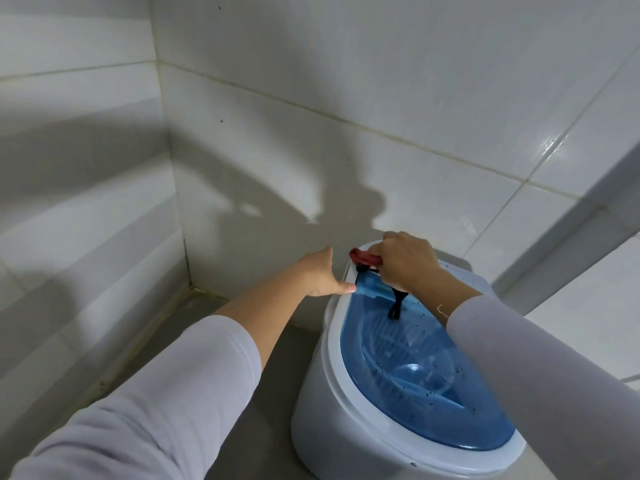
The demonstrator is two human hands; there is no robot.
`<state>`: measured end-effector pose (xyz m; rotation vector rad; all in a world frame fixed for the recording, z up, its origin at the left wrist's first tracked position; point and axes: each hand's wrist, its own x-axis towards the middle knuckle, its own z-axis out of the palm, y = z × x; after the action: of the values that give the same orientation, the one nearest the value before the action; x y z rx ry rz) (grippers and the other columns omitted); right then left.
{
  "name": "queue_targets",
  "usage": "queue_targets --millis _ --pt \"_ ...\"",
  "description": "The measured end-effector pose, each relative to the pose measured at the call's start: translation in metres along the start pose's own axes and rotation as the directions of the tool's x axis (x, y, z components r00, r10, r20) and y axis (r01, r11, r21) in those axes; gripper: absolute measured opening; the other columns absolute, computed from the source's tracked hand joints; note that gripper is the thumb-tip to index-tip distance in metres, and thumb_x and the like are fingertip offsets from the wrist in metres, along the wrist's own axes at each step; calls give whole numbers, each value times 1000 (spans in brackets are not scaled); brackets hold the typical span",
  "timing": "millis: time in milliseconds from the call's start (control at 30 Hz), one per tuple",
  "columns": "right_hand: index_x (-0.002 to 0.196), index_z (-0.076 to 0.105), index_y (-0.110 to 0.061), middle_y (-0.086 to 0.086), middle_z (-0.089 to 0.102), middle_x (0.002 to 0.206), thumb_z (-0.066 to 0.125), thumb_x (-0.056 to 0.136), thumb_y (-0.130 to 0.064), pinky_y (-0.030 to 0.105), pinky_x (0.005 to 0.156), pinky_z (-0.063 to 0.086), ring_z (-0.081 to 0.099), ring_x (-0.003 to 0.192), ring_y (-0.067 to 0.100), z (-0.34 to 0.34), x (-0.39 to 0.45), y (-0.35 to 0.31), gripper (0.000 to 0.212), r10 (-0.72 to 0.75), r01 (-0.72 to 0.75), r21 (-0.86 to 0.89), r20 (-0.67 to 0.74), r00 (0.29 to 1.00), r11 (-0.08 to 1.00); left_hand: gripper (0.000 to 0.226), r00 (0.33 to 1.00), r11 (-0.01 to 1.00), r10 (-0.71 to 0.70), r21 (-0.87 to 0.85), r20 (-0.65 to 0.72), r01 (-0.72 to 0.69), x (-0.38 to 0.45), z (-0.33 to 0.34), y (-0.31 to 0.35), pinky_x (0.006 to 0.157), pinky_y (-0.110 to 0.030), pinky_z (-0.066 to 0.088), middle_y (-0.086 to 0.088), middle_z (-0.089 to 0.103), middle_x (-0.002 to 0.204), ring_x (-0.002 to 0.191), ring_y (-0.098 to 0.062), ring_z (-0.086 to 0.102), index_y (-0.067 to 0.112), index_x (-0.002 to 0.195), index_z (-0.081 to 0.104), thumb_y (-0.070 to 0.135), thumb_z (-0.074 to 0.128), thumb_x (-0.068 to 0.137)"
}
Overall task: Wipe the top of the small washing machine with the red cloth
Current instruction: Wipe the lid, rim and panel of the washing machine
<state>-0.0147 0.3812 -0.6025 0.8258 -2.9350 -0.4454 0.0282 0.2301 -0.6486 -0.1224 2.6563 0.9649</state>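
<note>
Red cloth (pixel 364 258) is bunched in the closed right hand (pixel 405 261), pressed on the washer's (pixel 332 386) far rim. Left hand (pixel 320 275) is open, holding nothing, touching the edge. Blue lid (pixel 426 382) still has dark specks, so most wiping is left.

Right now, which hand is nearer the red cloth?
Right. The right hand grips the red cloth at the washing machine's far rim. The left hand is apart from it, to its left, thumb at the blue lid's edge.

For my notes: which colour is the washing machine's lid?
Translucent blue lid, white rim; head view.
</note>
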Motion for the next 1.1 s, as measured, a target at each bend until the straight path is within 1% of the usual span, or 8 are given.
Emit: queue_targets --millis 133,300,500,633,733,900,1033,1100 --pt "106 65 -25 0 42 88 48 87 -11 31 65 39 57 94 25 -1 18 0 29 -8 8 -50 -3 1000 999 99 1000 999 -8 31 15 8 2 -1 0 114 -36 31 -9 19 161 145 -28 27 12 155 3 53 62 86" --pt "105 66 -21 4 54 93 48 87 -9 32 65 42 61 91 27 3 38 -1 28 22 -22 -101 -8 1000 995 97 1000 999 -18 45 14 17 3 0 0 114 -37 31 -10 21 160 144 -28 28 12 154 6 53 62 85" --pt "102 66 -12 4 55 87 46 87 -6 31 63 42 64 90 28 7 52 0 25 142 -141 -117 1 990 983 102 998 994 -60 90 11 58 8 2 -4 109 -49 37 -10 25 157 139 -31 36 19 153 10 64 63 77" --pt "108 65 -16 6 65 105 45 90 -10 32 66 43 64 96 30 9 55 10 28 190 -190 -85 -15 982 978 103 998 995 -63 77 6 62 8 3 -5 113 -54 29 -10 18 160 146 -30 23 19 154 6 61 63 79" --pt "109 62 -18 5 65 105 45 91 -12 31 66 41 64 95 30 5 49 25 26 192 -194 -47 -41 981 980 102 999 997 -45 65 0 45 8 3 -6 115 -55 26 -10 17 161 148 -29 18 17 154 4 58 63 81" --pt "117 56 -31 4 60 101 46 93 -21 34 68 47 60 95 28 -15 28 35 28 -51 46 -31 -176 983 998 105 1000 996 -29 90 -1 28 12 2 -7 115 -56 26 -10 15 161 148 -30 16 16 154 1 58 64 81" --pt "117 60 -43 -5 47 90 51 92 -28 28 67 36 45 89 15 -29 23 13 31 -330 328 -47 -36 943 943 105 1000 995 -17 96 -1 17 11 2 -6 114 -56 26 -10 17 161 148 -29 16 15 154 4 60 63 80" --pt "117 60 -45 -9 41 88 54 90 -32 26 69 35 38 87 11 -27 22 4 30 -397 399 -45 41 917 916 104 1000 996 -18 87 -2 18 11 2 -5 114 -55 28 -10 19 160 147 -29 19 14 154 6 59 64 80"
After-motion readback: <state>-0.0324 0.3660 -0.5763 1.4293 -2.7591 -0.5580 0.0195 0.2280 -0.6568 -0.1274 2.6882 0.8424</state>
